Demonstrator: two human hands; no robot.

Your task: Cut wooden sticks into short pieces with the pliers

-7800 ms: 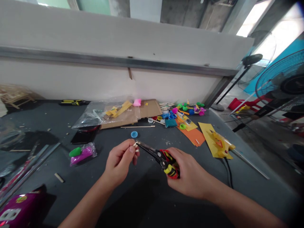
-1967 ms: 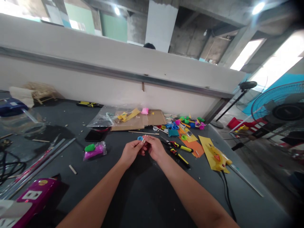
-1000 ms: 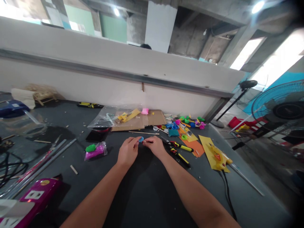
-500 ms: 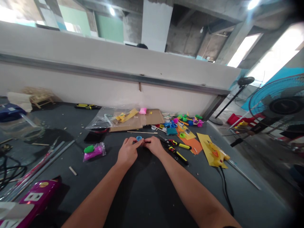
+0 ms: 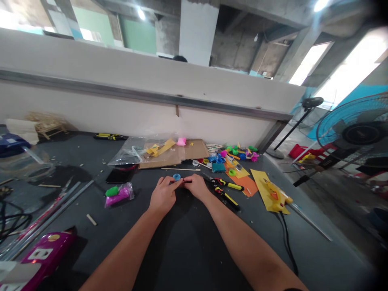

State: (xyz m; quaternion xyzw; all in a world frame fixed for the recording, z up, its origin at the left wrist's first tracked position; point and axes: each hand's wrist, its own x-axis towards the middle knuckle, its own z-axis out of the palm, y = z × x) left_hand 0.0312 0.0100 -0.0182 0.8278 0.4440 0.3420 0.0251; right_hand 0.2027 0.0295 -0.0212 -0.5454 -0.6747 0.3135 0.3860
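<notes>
My left hand (image 5: 163,196) and my right hand (image 5: 197,187) meet at their fingertips over the dark tabletop. Between the fingertips they pinch a thin dark stick (image 5: 187,182), too small to identify more exactly. A round blue cap (image 5: 176,177) lies just beyond my left fingers, seemingly not touching them. To the right of my right hand rest a pair of pliers with yellow-and-black handles (image 5: 226,190), their jaws pointing towards my fingers.
Behind my hands lie a thin wooden stick (image 5: 180,169), cardboard (image 5: 194,150) under a plastic bag, and a black phone (image 5: 119,176). Coloured plastic parts (image 5: 230,155) and yellow card (image 5: 268,190) lie to the right. Metal rods (image 5: 48,214) lie left; a low wall runs behind.
Since the oldest frame, the pliers have left my right hand and lie on the table, and my hands have come together. Over the last half second, only the view has drifted slightly.
</notes>
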